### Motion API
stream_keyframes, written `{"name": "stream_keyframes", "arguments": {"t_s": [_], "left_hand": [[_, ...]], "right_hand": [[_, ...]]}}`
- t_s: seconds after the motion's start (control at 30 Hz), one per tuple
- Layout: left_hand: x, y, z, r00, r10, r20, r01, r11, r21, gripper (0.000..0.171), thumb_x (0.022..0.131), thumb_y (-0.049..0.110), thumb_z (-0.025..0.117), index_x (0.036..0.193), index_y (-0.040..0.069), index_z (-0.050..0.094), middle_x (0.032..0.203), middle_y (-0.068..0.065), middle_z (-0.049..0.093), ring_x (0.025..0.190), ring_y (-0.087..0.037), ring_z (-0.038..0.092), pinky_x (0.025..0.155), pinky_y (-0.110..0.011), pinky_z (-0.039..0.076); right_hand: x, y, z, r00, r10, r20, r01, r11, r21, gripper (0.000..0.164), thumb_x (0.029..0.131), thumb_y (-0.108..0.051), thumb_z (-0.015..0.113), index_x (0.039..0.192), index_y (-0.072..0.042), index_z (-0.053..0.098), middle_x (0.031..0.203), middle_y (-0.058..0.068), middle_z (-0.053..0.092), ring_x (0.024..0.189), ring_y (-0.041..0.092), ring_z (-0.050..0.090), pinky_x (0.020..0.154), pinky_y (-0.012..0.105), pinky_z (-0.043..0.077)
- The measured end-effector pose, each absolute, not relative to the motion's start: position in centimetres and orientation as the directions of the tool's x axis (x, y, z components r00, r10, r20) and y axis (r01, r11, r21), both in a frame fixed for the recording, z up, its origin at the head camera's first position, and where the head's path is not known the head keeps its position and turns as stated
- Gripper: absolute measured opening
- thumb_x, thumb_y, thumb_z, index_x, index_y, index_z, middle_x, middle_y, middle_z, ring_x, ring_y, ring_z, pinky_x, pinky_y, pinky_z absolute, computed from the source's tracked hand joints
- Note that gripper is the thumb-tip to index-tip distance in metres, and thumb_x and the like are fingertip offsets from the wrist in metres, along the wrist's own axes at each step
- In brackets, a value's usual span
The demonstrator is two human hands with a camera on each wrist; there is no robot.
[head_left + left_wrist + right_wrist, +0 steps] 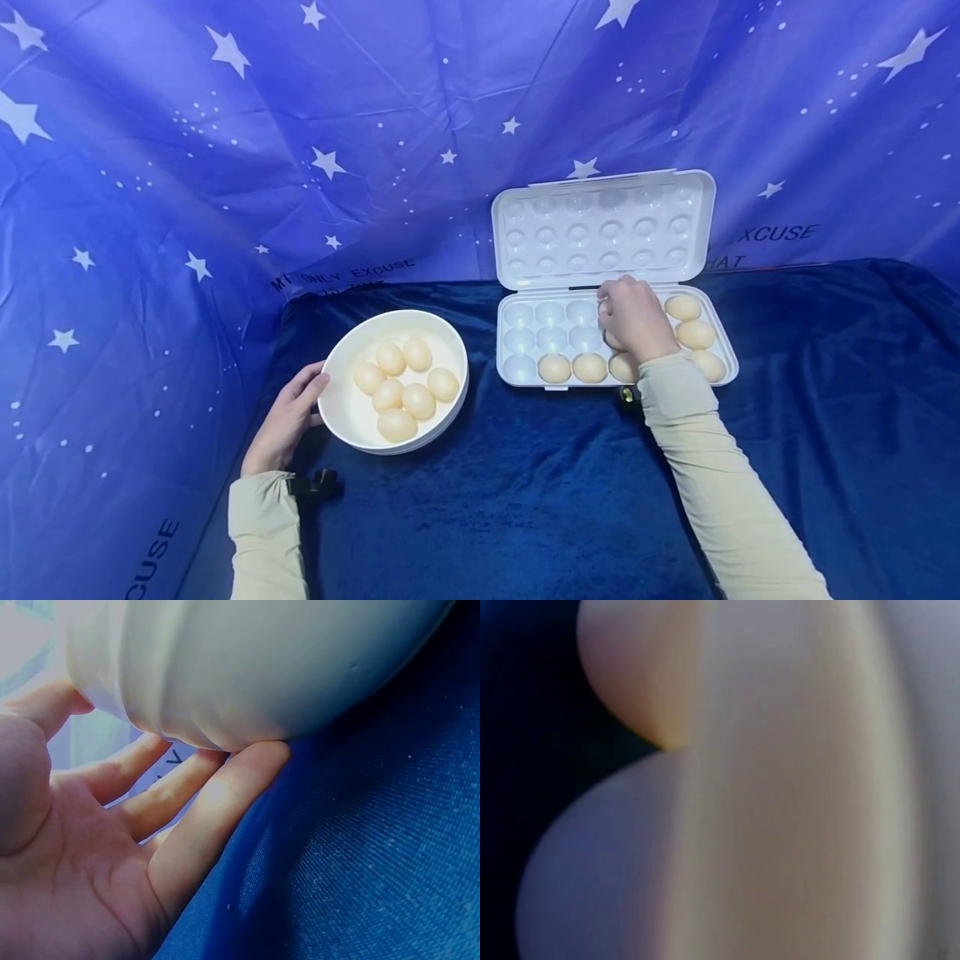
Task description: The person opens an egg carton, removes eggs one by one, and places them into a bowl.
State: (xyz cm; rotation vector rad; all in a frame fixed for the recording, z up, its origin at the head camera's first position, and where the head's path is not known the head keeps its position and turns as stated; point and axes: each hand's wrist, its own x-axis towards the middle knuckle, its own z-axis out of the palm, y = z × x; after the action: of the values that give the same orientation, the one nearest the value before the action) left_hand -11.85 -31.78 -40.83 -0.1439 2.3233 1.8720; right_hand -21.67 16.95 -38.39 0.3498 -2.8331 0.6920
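Fingers of the left hand [281, 425] grip the left side of a round, smooth white bowl [339, 392] in the head view, the thumb at its rim. Seven pale beige oval eggs [387, 395] lie inside it, over a dark blue, velvety cloth [480, 517]. To the right stands a white plastic egg box [551, 340], its dimpled lid [562, 250] raised behind. More beige eggs [589, 367] sit in its front row and right-hand column. The right hand [637, 317] is over the box, fingers bent down toward the back row; whether they pinch an egg I cannot tell.

The left wrist view shows that hand's fingers slightly spread, fingertips touching the bowl from below, thumb against its side.

In the right wrist view, pale rounded shapes [592, 877] are too blurred to identify.
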Motion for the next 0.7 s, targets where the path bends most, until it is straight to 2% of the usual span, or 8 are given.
{"name": "stream_keyframes", "arguments": {"t_s": [0.23,0.43,0.7], "left_hand": [[-11.9,-31.5,-40.5,-0.984,0.026,-0.179,-0.170,0.204,0.964,0.053,0.107,0.033,0.045,0.145,-0.002,0.035,0.112,0.014,0.057,0.093,-0.004,0.063,0.077,-0.030,0.057],[-11.9,-31.5,-40.4,-0.982,0.026,-0.187,-0.178,0.199,0.964,0.052,0.107,0.033,0.044,0.145,-0.002,0.035,0.111,0.014,0.058,0.092,-0.004,0.064,0.076,-0.031,0.057],[-11.7,-31.7,-40.7,-0.983,0.027,-0.182,-0.174,0.191,0.966,0.052,0.106,0.034,0.046,0.144,-0.002,0.037,0.111,0.013,0.058,0.092,-0.004,0.064,0.076,-0.031,0.057]], "right_hand": [[-21.7,17.2,-38.1,-0.929,-0.215,0.302,-0.335,0.836,-0.436,0.030,0.074,0.007,0.059,0.103,0.011,0.068,0.097,0.029,0.061,0.095,0.053,0.056,0.087,0.058,0.045],[-20.9,16.9,-36.7,-0.907,-0.228,0.355,-0.377,0.816,-0.439,0.029,0.074,0.006,0.062,0.103,0.008,0.068,0.101,0.026,0.062,0.095,0.049,0.055,0.087,0.055,0.044],[-19.9,15.3,-34.3,-0.884,-0.283,0.371,-0.435,0.789,-0.434,0.026,0.080,0.004,0.063,0.105,0.007,0.068,0.107,0.024,0.062,0.099,0.045,0.056,0.089,0.053,0.045]]}}
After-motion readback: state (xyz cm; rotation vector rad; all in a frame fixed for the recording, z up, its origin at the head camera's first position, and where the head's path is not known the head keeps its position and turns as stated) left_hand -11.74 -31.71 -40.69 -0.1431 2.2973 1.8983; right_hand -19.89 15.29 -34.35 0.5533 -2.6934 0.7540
